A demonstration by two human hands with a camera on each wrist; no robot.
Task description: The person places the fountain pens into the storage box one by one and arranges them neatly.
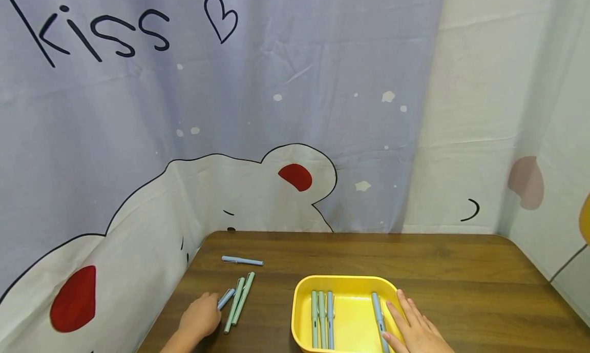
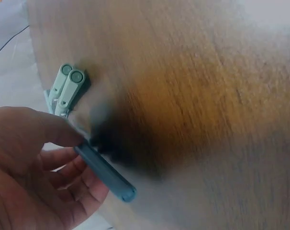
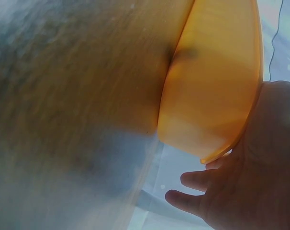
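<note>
Step (judged): pick-up of blue pen, L side of table, beside two green pens. L hand pinches pen; R hand, fingers spread, at R rim of yellow tray. Next move prob. req's lift, then transfer into tray.

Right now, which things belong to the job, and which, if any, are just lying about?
Likely the job's:
blue pen in left hand
two loose green pens
loose blue pen
yellow tray, right hand at its rim
four pens inside

Apparently just surroundings:
wooden table
printed curtain
</note>
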